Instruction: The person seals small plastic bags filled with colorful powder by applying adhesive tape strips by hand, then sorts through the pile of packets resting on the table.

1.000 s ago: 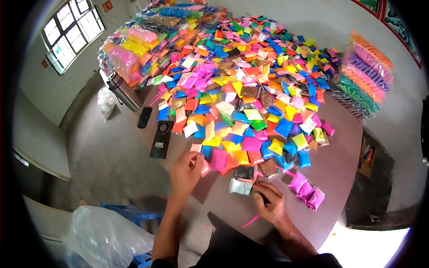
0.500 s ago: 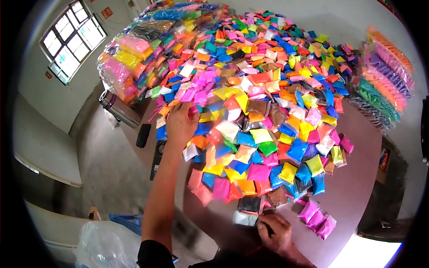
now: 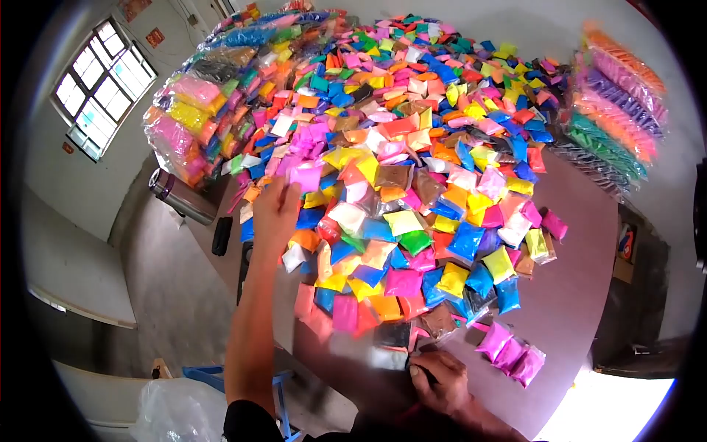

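Observation:
My left hand (image 3: 278, 210) reaches over the left part of a large heap of small coloured packets, its fingers closed on a pink-purple packet (image 3: 305, 177). Near the front edge of the table, my right hand (image 3: 440, 379) is closed beside a whitish packet (image 3: 388, 358), its fingertips at that packet's right side; what they pinch, if anything, is hidden. A black packet (image 3: 392, 335) lies just behind the whitish one. Three joined magenta packets (image 3: 509, 353) lie to the right of my right hand.
A steel flask (image 3: 182, 197) and a black object (image 3: 222, 236) stand or lie at the table's left edge. Large clear bags of packets (image 3: 188, 121) are piled back left. Bundled coloured packs (image 3: 615, 103) lie at right. A plastic bag (image 3: 180, 411) is below left.
From the front of the heap, my left hand has moved up and left, and a pink-purple packet now shows at its fingers. My right hand stays beside the whitish packet. The view has shifted.

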A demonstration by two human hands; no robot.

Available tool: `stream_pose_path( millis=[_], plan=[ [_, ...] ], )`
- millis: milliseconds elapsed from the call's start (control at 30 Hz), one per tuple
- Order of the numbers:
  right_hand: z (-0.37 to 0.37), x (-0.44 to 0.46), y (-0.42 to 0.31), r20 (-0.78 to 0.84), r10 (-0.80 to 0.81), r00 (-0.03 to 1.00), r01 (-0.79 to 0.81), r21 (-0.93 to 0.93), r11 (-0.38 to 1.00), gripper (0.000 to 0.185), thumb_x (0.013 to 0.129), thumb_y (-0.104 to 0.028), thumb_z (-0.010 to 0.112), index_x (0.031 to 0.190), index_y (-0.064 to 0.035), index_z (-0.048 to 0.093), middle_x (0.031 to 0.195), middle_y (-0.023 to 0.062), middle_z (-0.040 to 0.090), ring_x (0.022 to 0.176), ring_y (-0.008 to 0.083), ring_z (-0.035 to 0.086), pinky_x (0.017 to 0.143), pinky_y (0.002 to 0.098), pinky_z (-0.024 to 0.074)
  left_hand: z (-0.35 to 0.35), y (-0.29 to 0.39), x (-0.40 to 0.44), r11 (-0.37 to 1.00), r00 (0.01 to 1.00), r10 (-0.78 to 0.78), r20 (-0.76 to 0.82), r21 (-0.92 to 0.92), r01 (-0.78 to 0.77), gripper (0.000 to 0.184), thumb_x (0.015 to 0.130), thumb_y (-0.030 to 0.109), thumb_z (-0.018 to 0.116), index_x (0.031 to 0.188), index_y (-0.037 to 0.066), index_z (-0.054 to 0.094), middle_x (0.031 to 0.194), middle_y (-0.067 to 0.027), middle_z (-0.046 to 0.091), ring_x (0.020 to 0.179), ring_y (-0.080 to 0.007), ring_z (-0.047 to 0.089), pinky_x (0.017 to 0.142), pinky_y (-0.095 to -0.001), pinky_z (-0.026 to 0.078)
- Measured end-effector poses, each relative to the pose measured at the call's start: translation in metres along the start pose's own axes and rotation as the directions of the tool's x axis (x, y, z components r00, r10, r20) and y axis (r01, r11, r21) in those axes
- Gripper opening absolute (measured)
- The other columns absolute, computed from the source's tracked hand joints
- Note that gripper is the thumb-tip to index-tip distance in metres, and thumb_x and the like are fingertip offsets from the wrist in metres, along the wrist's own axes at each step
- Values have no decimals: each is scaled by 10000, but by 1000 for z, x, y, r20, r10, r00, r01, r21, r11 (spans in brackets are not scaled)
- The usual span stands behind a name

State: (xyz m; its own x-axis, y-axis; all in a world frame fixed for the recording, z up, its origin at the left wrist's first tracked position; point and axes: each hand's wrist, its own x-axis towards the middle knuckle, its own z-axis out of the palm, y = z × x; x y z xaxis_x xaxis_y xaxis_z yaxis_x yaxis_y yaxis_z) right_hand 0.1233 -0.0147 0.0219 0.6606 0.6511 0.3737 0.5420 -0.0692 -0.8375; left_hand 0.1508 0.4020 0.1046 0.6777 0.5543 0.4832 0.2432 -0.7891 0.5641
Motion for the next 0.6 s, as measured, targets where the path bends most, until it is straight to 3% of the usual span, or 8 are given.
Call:
stream_pose_path(
  millis=[100, 167, 233, 300, 367, 500, 567, 600],
  plan=[
    [2, -3, -7, -58, -14, 998, 14, 5, 1000, 145, 871, -12, 736, 1016, -11, 734, 905, 149, 733, 811, 321, 729, 742, 380, 586, -33, 59, -54, 962, 994, -50, 93, -262, 73, 173, 1028, 150, 602, 942, 0, 596, 741, -28, 604, 696, -90, 580, 588, -304, 440],
    [-3, -10, -6, -57, -7, 998, 10, 42, 999, 181, 878, -17, 730, 1058, -2, 726, 979, 150, 732, 804, 297, 725, 737, 371, 582, -43, 80, -105, 949, 980, -56, 190, -294, 111, 168, 1021, 143, 610, 930, 1, 614, 732, -48, 611, 661, -107, 583, 575, -310, 440],
    [-5, -15, -11, -106, 19, 994, -7, 112, 994, 277, 879, -81, 768, 1148, -35, 724, 1032, 160, 732, 938, 340, 736, 811, 404, 605, -42, 108, -165, 951, 959, -90, 270, -262, 163, 200, 1014, 168, 628, 899, 5, 636, 697, -17, 559, 671, -71, 519, 577, -296, 413],
    [-10, -15, -15, -166, 6, 986, 10, 96, 995, 310, 897, -110, 769, 1189, -26, 710, 1070, 178, 729, 966, 344, 734, 842, 392, 601, -40, 135, -217, 974, 916, 21, 402, -215, 72, 165, 999, 114, 631, 1084, 6, 721, 792, -177, 689, 690, -195, 693, 647, -348, 531],
    [-17, -9, -28, -132, -110, 985, 131, 157, 979, 277, 917, -127, 761, 1170, -21, 720, 1061, 178, 728, 981, 344, 729, 850, 399, 592, -35, 159, -251, 962, 875, 71, 479, -263, 66, 190, 987, 103, 652, 1136, 12, 726, 835, -214, 697, 732, -237, 729, 667, -356, 547],
    [-17, -26, -38, -6, -76, 997, 75, 185, 980, 231, 938, -114, 744, 1143, -9, 729, 1073, 174, 730, 988, 332, 723, 851, 401, 582, -35, 181, -299, 928, 884, 51, 465, -350, 131, 196, 981, 97, 670, 1139, -8, 719, 850, -153, 724, 761, -178, 708, 691, -318, 540],
    [-25, -27, -57, 29, -60, 998, 50, 265, 963, 188, 952, -83, 722, 1116, 9, 732, 1072, 167, 732, 962, 311, 722, 834, 391, 575, -34, 175, -318, 716, 876, -167, 452, -555, 423, 203, 985, 102, 680, 1136, -30, 713, 914, -63, 723, 812, -109, 656, 727, -265, 514],
    [-23, -30, -60, 13, -52, 999, 45, 328, 944, 186, 969, -74, 707, 1131, 17, 726, 1064, 153, 736, 935, 282, 722, 832, 372, 573, -32, 180, -324, 597, 872, -228, 433, -645, 477, 197, 988, 95, 685, 1128, -42, 708, 956, -5, 677, 835, -63, 587, 745, -224, 477]
  ],
)
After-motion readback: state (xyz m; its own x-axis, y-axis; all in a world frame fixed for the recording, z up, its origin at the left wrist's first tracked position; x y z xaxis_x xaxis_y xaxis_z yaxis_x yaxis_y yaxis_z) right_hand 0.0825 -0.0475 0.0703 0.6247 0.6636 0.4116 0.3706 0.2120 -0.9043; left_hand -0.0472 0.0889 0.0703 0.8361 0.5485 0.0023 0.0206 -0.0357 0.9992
